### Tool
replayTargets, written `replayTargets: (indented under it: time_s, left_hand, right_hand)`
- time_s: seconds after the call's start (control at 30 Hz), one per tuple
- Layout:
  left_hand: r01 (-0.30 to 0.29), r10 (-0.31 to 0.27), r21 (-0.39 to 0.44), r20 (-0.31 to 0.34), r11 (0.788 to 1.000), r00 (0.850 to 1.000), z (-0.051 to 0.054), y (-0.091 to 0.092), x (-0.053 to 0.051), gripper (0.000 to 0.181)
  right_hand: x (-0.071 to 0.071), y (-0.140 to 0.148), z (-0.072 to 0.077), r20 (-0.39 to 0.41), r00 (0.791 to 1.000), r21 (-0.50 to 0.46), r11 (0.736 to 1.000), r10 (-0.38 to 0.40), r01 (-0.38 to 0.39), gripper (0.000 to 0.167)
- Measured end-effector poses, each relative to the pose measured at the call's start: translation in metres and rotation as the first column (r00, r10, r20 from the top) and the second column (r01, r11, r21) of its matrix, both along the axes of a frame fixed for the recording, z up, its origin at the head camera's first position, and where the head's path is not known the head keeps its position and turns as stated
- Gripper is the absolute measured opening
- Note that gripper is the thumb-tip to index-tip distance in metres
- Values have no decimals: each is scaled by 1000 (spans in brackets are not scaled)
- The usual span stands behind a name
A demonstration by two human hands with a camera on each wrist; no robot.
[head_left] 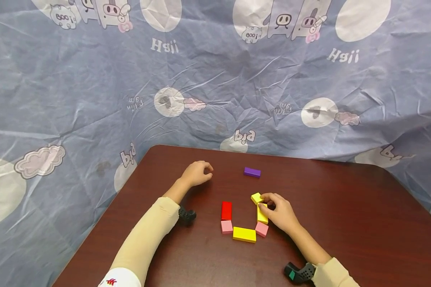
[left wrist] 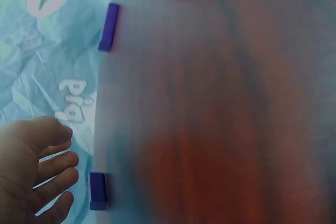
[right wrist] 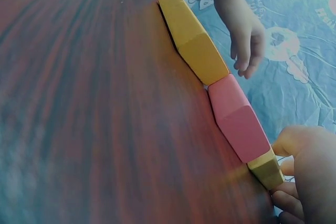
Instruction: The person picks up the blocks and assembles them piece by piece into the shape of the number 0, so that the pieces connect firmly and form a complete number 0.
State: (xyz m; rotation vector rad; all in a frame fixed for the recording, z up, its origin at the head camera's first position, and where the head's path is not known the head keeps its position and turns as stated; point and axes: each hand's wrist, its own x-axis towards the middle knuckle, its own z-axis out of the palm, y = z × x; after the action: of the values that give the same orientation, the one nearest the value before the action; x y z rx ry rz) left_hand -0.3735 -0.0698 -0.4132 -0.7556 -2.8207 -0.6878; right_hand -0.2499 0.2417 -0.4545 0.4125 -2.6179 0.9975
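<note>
My right hand (head_left: pixel 281 213) pinches a small yellow block (head_left: pixel 256 198) at its right side, between thumb and forefinger. The thumb also lies over the end of a longer yellow block (head_left: pixel 262 215). In the right wrist view, my right hand (right wrist: pixel 312 169) touches the end of a yellow block (right wrist: pixel 266 169), just beyond a pink block (right wrist: pixel 239 119). Over the table's far left part, my left hand (head_left: pixel 196 173) hangs with loosely curled fingers and holds nothing. Two purple blocks (left wrist: pixel 109 27) show in the left wrist view; only one purple block (head_left: pixel 252 172) shows in the head view.
A red block (head_left: pixel 226 210), a pink block (head_left: pixel 227 227), a yellow block (head_left: pixel 244 234) and another pink block (head_left: pixel 261 229) continue the U-shaped row. The brown table (head_left: pixel 344 207) ends at a printed cloth (head_left: pixel 208 71) hanging behind it.
</note>
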Motion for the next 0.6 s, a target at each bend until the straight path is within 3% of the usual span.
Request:
replayTargets:
  time_s: [0.17, 0.4, 0.6]
  left_hand:
    - [-72, 72, -26, 22, 997, 997, 3, -1, -16, 23]
    - [-153, 156, -82, 32, 985, 987, 8, -3, -30, 24]
    - [-208, 220, -133, 79, 969, 972, 8, -4, -38, 27]
  right_hand:
    - [0, 0, -2, 8, 1000, -1, 1000, 0, 0, 25]
    - [1, 0, 0, -10, 1000, -1, 1000, 6, -6, 24]
    - [0, 0, 0, -14, 1000, -2, 1000, 3, -3, 24]
